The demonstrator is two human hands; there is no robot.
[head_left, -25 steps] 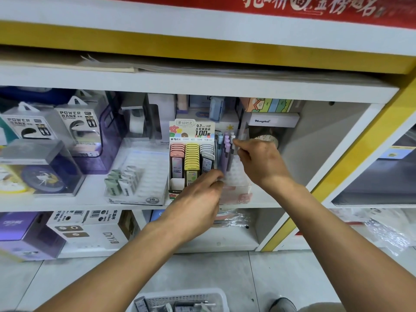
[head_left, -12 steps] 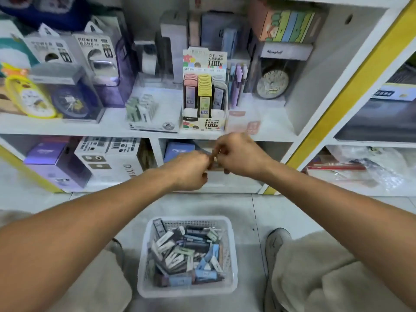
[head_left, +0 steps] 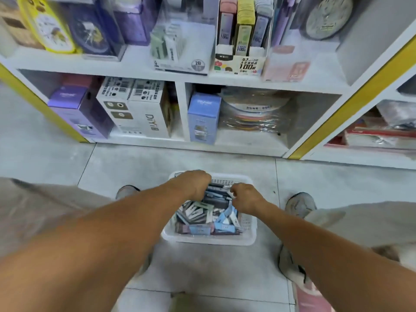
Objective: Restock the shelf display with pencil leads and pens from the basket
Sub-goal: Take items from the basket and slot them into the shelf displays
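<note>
- Both hands reach into the white basket (head_left: 209, 238) on the floor; the step looks like picking up more stock.
- Left hand (head_left: 195, 184) curls down among the small packs (head_left: 202, 216); right hand (head_left: 244, 198) is loosely curled; I cannot tell whether either grips anything.
- Packs: too many to count.
- Far: the display box (head_left: 240, 41) shows three rows on the shelf (head_left: 135, 66); the next move calls for a firm pinch on one pack.

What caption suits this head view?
Both hands, left hand and right hand, reach into the white plastic basket below the shelves.
</note>
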